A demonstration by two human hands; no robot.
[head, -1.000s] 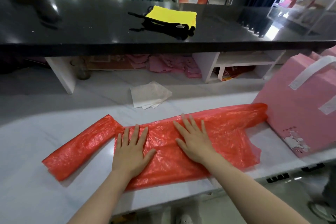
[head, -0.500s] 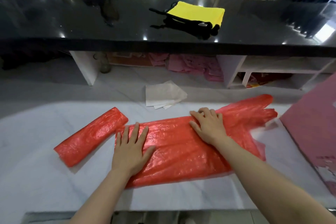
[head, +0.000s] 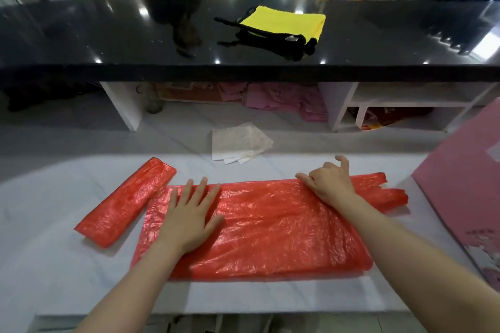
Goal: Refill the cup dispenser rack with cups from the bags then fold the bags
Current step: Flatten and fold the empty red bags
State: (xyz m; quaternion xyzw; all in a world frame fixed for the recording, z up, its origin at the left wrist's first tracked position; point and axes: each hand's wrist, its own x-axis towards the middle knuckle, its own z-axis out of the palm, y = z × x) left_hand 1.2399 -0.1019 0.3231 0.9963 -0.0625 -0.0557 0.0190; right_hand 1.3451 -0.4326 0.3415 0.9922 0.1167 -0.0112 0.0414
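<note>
Folded bag (head: pixel 125 201): already finished, lying at an angle on the white counter (head: pixel 54 265), just beside the left end of the bag in hand.
Left hand (head: pixel 189 215): flat, fingers spread, palm down on the left part of the red bag (head: pixel 270 227), pinning it.
Red bag: spread lengthwise across the counter in front, near edge doubled over, handles trailing off to the right.
Right hand (head: pixel 331 184): fingers curled over the far edge of the bag, pinching the film; little finger lifted clear.
Step in hand: probably a lengthwise fold, far edge toward the near edge.
Doing it well: keep the left palm pressing so the slick film cannot slide; bring the pinched edge over evenly, match it to the near edge, then smooth outward to drive out trapped air.
Pink box (head: pixel 460 178): near the handles; worth keeping them clear of it.
</note>
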